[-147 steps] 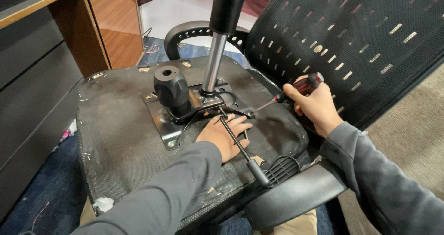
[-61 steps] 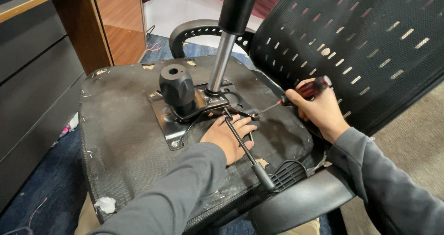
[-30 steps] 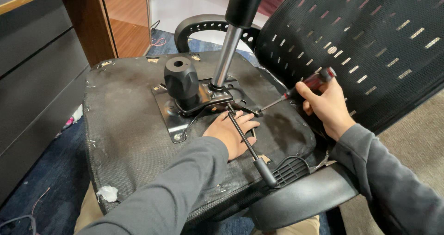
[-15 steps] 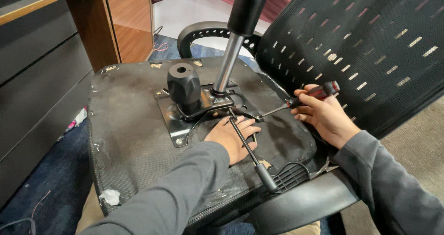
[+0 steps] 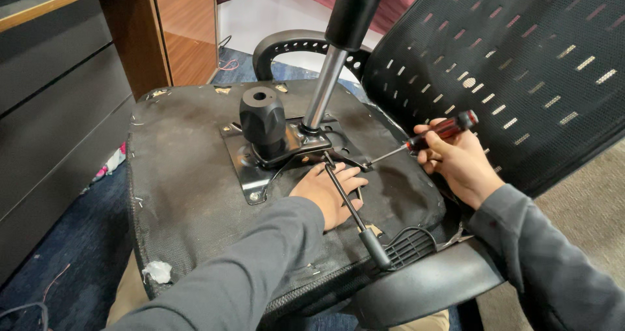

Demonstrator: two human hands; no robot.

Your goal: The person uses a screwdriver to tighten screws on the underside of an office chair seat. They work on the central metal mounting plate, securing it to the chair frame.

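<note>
An office chair lies overturned with the black underside of its seat [image 5: 189, 175] facing up. A black metal mechanism plate [image 5: 250, 168] with a round knob [image 5: 262, 119] and a chrome gas cylinder [image 5: 324, 90] is fixed to it. My left hand [image 5: 331, 191] rests flat on the seat beside the plate, under a thin lever rod [image 5: 348, 204]. My right hand [image 5: 459, 162] grips a red-and-black handled screwdriver [image 5: 439, 130], whose tip meets the plate's right corner.
The mesh backrest [image 5: 514, 64] rises at the right, one armrest [image 5: 423, 282] lies in front and another [image 5: 293, 44] behind. A wooden desk with dark drawers [image 5: 58, 110] stands at the left. Blue carpet [image 5: 65, 259] lies below.
My right hand has shifted the screwdriver slightly and tilted its handle. My left hand stays pressed on the seat. The camera view has drifted a little.
</note>
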